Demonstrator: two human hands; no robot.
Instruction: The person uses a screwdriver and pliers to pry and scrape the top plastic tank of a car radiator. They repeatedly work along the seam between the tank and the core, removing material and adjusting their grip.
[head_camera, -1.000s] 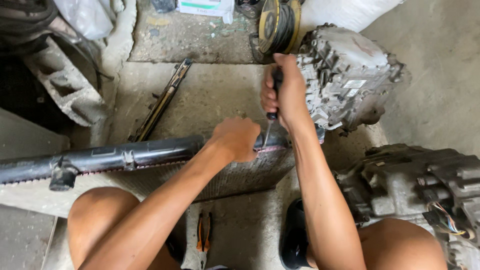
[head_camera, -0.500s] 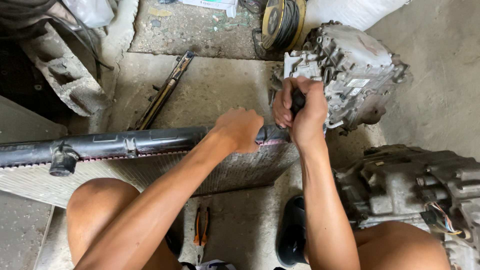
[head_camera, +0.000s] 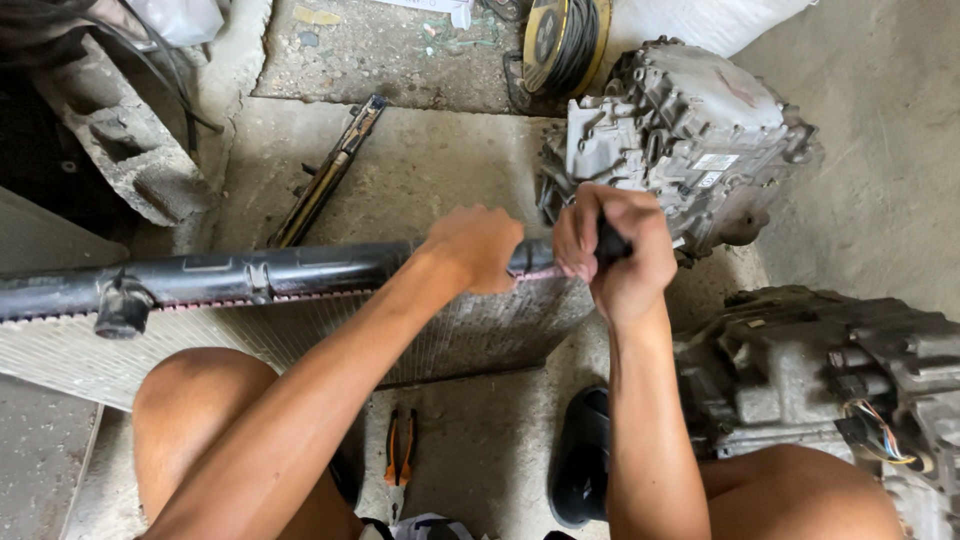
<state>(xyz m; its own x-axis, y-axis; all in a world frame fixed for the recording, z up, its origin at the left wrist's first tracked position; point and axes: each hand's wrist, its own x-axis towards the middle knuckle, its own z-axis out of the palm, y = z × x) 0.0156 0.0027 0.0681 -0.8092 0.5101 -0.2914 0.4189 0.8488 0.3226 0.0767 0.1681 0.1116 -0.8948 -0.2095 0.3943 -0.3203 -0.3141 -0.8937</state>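
Left hand (head_camera: 478, 248) closed over the black plastic tank (head_camera: 250, 275) of a radiator (head_camera: 300, 335), fingers curled down around its top edge, no gap showing between palm and tank. Right hand (head_camera: 610, 250) clenched in a tight fist around a dark tool handle (head_camera: 610, 242), only a short stub of it visible past the knuckles; tool tip hidden by the fingers, so kind of tool not clear. Both fists just beside each other at the right end of the tank, right fist touching or nearly touching the tank end, exact contact hidden.

Radiator lying across bare knees, stretching well away to the left of the grips, pale finned core below the tank, a round black cap (head_camera: 122, 310) far to the left of the left hand. Straight beyond the right fist, a grey cast-metal gearbox housing (head_camera: 690, 140) on the concrete floor (head_camera: 450, 160); a second grey metal housing (head_camera: 830, 370) with coloured wires to the right of the right forearm. Below the grips, between the legs, orange-handled pliers (head_camera: 400, 455) on the floor, near a black sandal (head_camera: 582, 470). Beyond the left hand, a long metal strut (head_camera: 325, 175) lying slantwise; further left, a grey concrete block (head_camera: 125, 150).
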